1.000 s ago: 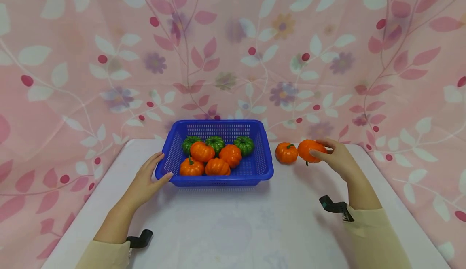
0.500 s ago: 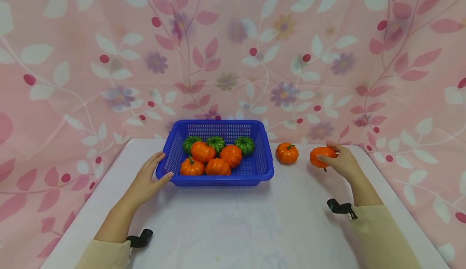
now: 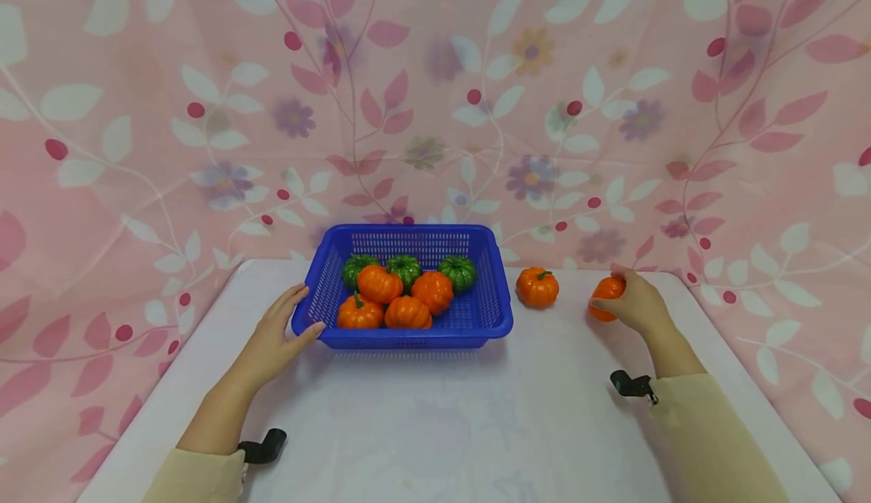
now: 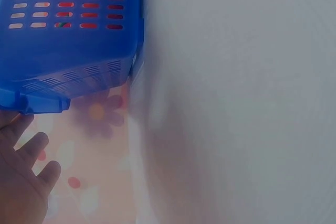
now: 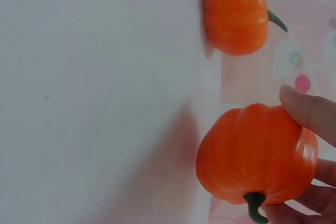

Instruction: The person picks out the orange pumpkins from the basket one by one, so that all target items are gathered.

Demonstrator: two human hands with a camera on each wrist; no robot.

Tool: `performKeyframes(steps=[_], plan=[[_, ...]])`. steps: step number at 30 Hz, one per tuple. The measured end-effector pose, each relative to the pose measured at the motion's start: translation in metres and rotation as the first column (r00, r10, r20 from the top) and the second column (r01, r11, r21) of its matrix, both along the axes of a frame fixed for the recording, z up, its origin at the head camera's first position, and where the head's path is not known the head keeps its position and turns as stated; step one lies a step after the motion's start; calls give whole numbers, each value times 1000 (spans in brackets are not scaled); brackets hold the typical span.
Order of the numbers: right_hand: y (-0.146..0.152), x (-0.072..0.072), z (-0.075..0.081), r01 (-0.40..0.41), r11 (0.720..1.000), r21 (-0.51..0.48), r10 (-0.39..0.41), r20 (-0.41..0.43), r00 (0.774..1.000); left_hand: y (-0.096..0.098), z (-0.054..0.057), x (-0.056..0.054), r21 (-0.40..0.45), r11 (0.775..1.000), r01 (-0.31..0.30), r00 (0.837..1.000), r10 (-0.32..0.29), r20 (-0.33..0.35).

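Note:
A blue plastic basket (image 3: 490, 318) stands at the back of the white table (image 3: 442, 427), holding several orange pumpkins (image 3: 407, 311) and three green ones (image 3: 456, 270). My left hand (image 3: 275, 336) rests with straight fingers against the basket's left front corner (image 4: 42, 103). My right hand (image 3: 629, 305) grips a small orange pumpkin (image 3: 607, 292) (image 5: 257, 153) low over the table at the far right. Another orange pumpkin (image 3: 537, 287) (image 5: 235, 11) sits on the table between the basket and that hand.
A pink floral cloth (image 3: 435, 110) hangs behind and drapes round the table's sides. The table's right edge (image 3: 742, 382) runs close beside my right forearm. Black wrist mounts (image 3: 633, 386) show at both sleeves.
My right hand has carried its orange pumpkin rightward and down, away from the loose pumpkin, close to the table. The left hand and basket have stayed put.

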State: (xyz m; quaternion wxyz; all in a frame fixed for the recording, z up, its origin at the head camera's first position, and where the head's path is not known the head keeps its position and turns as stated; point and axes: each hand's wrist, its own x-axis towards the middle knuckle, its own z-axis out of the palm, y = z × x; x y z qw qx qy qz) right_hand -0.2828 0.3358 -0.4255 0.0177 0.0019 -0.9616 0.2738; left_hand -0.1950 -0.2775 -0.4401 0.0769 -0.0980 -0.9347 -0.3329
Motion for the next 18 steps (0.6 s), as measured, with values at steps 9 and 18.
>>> performKeyframes(steps=[9,18], plan=[[-4,-5,-10,-60,992,108,63,-20,998,0,0,0,6,1000,2,1000,-2,0],[-8,-8,-13,-110,994,-5,110,-6,994,1,1,1,7,1000,-8,1000,8,20]])
